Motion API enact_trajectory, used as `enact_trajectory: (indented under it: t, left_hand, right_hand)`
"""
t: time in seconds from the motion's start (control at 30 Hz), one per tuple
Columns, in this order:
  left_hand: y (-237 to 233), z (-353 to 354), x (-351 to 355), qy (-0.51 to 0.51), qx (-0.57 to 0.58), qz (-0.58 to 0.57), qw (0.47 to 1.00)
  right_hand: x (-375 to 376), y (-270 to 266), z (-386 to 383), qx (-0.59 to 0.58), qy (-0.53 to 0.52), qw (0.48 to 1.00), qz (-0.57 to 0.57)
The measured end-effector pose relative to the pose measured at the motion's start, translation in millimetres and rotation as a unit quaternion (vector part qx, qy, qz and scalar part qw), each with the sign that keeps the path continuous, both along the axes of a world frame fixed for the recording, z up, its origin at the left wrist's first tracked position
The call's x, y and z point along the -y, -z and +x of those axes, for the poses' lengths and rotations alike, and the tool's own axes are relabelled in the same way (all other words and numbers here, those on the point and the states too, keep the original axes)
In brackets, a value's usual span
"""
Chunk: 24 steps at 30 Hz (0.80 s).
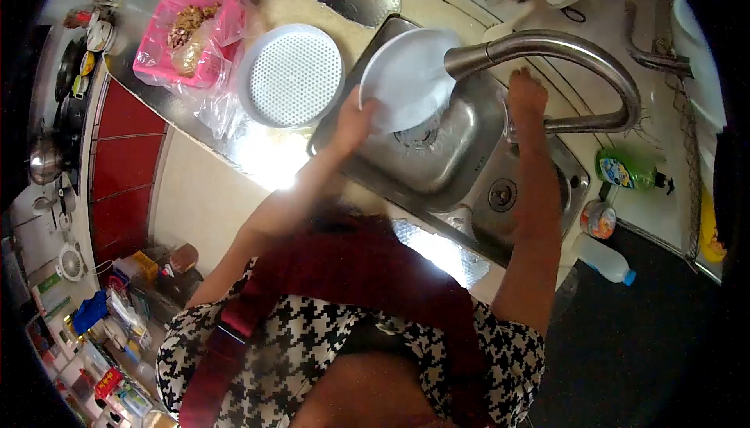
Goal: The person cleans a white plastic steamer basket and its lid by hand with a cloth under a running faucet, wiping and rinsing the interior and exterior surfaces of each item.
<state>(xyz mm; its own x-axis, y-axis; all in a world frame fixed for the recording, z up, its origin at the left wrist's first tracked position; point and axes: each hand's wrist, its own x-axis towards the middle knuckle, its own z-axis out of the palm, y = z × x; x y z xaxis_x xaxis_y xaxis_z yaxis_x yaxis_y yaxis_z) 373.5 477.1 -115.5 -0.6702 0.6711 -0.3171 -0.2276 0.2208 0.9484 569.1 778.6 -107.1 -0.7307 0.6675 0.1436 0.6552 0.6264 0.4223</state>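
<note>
A white round basin (406,76) is tilted over the left bowl of the steel sink (461,150), beneath the spout of the metal faucet (547,41). My left hand (358,121) grips its near left rim. On the far side of the sink, my right hand (527,92) is beside the faucet's base, with its fingers curled; whatever they touch is hidden. Left of the basin, a white perforated strainer (293,76) rests on the counter.
A pink basket (148,57) lined with a plastic bag holds food pieces at the upper left. Right of the sink are a green soap bottle (625,170), an orange-labelled container (598,219) and a white bottle with a blue cap (600,256).
</note>
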Motion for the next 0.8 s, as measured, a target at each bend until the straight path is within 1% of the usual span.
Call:
enact_trajectory:
  t: [0.03, 0.1, 0.13, 0.2, 0.23, 0.3, 0.33, 0.37, 0.4, 0.43, 0.47, 0.5, 0.57, 0.63, 0.7, 0.73, 0.77, 0.8]
  left_hand:
    - [-6.8, 2.0, 1.8, -0.001, -0.002, 0.002, 1.000]
    - [-15.6, 3.6, 6.5, 0.004, -0.190, 0.016, 0.982]
    - [-11.5, 1.8, 8.4, 0.001, -0.191, 0.015, 0.981]
    - [-6.8, -1.8, 15.1, -0.004, -0.275, -0.039, 0.961]
    - [-9.0, -2.7, 18.2, -0.006, -0.275, -0.039, 0.961]
    - [-17.9, -3.0, 25.1, -0.025, -0.261, -0.077, 0.962]
    - [-21.2, -3.5, 29.2, -0.026, -0.260, -0.076, 0.962]
    - [-24.3, -4.3, 33.7, -0.034, -0.271, -0.043, 0.961]
    - [-27.6, -5.4, 36.5, -0.042, -0.283, -0.010, 0.958]
    - [-31.6, -6.2, 38.4, -0.043, -0.283, -0.009, 0.958]
    - [-36.9, -7.1, 41.6, -0.049, -0.293, -0.009, 0.955]
    - [-43.5, -8.5, 44.4, -0.054, -0.305, -0.008, 0.951]
    - [-57.9, -13.3, 51.0, -0.066, -0.314, -0.015, 0.947]
    - [-69.2, -26.6, 63.8, -0.120, -0.352, 0.026, 0.928]
    - [-91.8, -38.9, 69.5, -0.198, -0.365, 0.037, 0.909]
    - [-112.0, -42.5, 71.9, -0.218, -0.338, 0.054, 0.914]
    - [-123.6, -50.9, 78.5, -0.205, -0.409, -0.011, 0.889]
    - [-119.5, -66.7, 92.2, -0.185, -0.568, -0.048, 0.801]
  right_hand:
    - [-6.7, -1.6, 5.6, -0.002, -0.001, 1.000, 0.002]
    - [-9.9, -6.5, 9.7, 0.032, 0.072, 0.995, -0.063]
    - [-8.1, -10.7, 10.4, 0.031, 0.069, 0.995, -0.063]
    - [0.1, -20.7, 17.4, 0.027, 0.042, 0.996, -0.069]
    - [5.0, -21.6, 17.7, 0.026, 0.040, 0.996, -0.069]
    - [16.7, -24.6, 14.0, -0.031, -0.007, 0.999, -0.026]
    - [25.0, -16.2, 11.6, -0.095, -0.030, 0.994, -0.037]
    - [36.5, -1.4, 8.3, -0.159, -0.054, 0.985, -0.048]
    - [50.9, 11.2, 1.2, -0.142, 0.024, 0.985, -0.099]
    - [66.8, 26.3, -7.9, -0.124, 0.100, 0.975, -0.152]
    - [81.2, 50.5, -14.3, -0.170, 0.148, 0.919, -0.323]
    - [95.7, 65.2, -24.1, -0.212, 0.191, 0.829, -0.482]
    - [150.6, 44.9, -57.6, -0.156, 0.064, 0.860, -0.482]
    - [191.9, 47.4, -90.2, -0.232, 0.053, 0.790, -0.564]
    - [225.9, 32.4, -128.1, -0.283, 0.112, 0.773, -0.557]
    - [234.7, 20.5, -141.7, -0.285, 0.112, 0.770, -0.560]
    - [238.4, 8.8, -155.8, -0.275, 0.138, 0.739, -0.599]
    - [242.5, 0.6, -165.9, -0.264, 0.164, 0.706, -0.636]
